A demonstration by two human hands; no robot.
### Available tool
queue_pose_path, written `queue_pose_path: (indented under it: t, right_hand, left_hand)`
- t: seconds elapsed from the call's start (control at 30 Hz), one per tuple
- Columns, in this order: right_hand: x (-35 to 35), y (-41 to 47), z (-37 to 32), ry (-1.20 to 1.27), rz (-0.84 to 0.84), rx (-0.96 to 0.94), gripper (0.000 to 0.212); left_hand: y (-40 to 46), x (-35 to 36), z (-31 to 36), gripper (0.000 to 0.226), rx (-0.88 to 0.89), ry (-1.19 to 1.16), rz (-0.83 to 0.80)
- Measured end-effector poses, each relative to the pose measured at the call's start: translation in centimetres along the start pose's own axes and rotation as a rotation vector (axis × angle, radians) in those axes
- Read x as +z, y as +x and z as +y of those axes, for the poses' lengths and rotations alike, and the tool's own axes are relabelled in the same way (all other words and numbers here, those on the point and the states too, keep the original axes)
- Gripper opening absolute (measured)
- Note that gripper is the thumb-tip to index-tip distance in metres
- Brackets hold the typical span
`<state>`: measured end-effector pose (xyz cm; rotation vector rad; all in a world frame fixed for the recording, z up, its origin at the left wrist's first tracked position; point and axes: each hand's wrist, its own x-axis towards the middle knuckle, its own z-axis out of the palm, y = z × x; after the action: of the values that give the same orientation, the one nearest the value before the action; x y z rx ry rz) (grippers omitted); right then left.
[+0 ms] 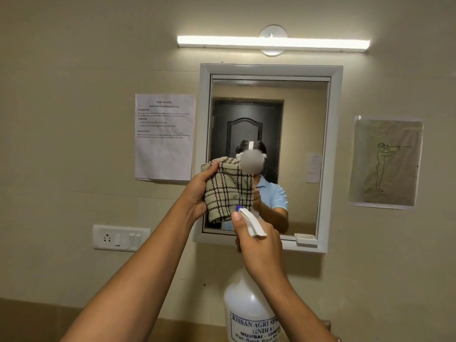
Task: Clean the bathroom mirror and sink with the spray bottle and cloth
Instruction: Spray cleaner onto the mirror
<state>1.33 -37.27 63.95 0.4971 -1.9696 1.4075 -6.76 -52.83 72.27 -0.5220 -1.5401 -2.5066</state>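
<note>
Before the mirror [291, 114], left hand [197, 191] grips checked cloth [229, 191] (beige, dark-lined), right hand [259, 248] grasps white spray bottle [246, 307].

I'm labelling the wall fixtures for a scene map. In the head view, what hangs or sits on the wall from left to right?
Switch plate → printed task sheet → mirror → line drawing of a figure.

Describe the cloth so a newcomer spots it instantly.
Find the white-framed mirror under the tube light. In front of its lower left, the left hand grips the cloth: beige with dark checks, unlike the white spray bottle below.
</note>
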Motion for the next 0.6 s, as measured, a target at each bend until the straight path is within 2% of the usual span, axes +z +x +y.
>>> queue_pose_path:
  t: [0.17, 0.27, 0.4, 0.53, 0.6]
  right_hand:
    - [-0.7, -0.4, 0.7, 0.022, -0.026, 0.02, 0.043]
    - [-1.6, 0.2, 0.5, 0.023, 0.031, 0.046, 0.047]
    - [-2.3, 1.0, -0.2, 0.055, 0.117, 0.013, 0.038]
    - [-1.4, 0.6, -0.8, 0.075, 0.068, -0.024, 0.044]
    - [-0.7, 0.0, -0.8, 0.082, 0.038, -0.043, 0.047]
  left_hand:
    - [-0.4, -0.4, 0.6, 0.042, 0.027, -0.008, 0.005]
    - [-0.6, -0.7, 0.1, 0.042, 0.019, -0.015, 0.012]
    - [-1.3, -0.5, -0.7, 0.038, -0.009, -0.032, 0.003]
    - [-1.8, 0.1, -1.9, 0.044, -0.04, -0.037, -0.002]
    - [-2.0, 0.4, -2.3, 0.039, -0.049, -0.046, 0.004]
